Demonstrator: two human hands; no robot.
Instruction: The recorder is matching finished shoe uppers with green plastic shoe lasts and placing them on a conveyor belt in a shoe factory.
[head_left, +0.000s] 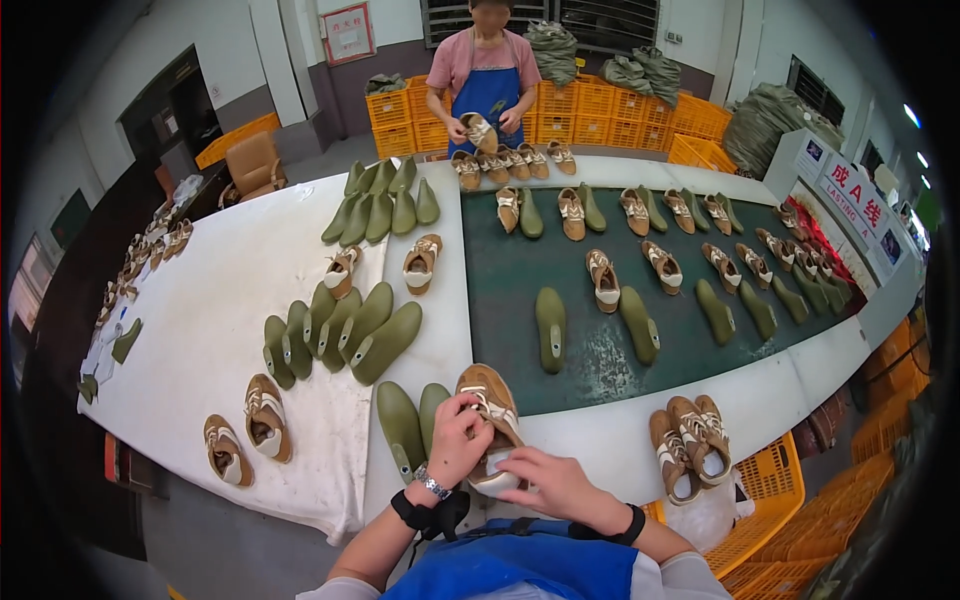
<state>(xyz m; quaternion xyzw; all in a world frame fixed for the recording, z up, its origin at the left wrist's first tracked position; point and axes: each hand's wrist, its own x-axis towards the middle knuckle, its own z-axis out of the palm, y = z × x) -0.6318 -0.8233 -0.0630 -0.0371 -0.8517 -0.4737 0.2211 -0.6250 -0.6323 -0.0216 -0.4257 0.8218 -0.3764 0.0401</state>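
A brown sneaker with white laces and a pale heel stands at the table's near edge, toe pointing away from me. My left hand is closed at its laces and tongue, fingertips pinched together. At the heel end, my right hand grips the collar, its fingers bent over the rim. Part of the shoe's opening is hidden by my hands. Two green shoe lasts lie just left of the sneaker, the second partly covered by my left wrist.
More sneakers and green lasts lie on the white table. A green conveyor belt carries sneakers and lasts. Three sneakers sit near right, above an orange crate. Across stands a person holding a sneaker.
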